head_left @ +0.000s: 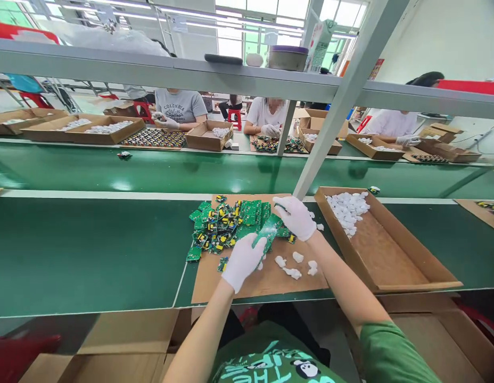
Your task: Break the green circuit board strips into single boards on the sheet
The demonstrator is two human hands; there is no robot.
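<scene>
Between my two white-gloved hands a long green circuit board [268, 232] is held at a slant. My left hand [245, 259] is closed on its lower end, and my right hand [297, 218] is closed round its upper end. Behind and left of the board lies a pile of small circuit boards [221, 226] with yellow and black parts. Larger green panels [252, 213] rest beside the pile. All of this is on a flat cardboard sheet [219, 284]. Several crumpled white pieces [293, 273] lie on the sheet below my right hand.
To the right stands a shallow cardboard box [394, 255] with white pieces [346, 210] in its far corner. A slanted grey post [330, 133] rises behind my right hand. Beyond the green conveyor [171, 170], co-workers sit with trays and boards.
</scene>
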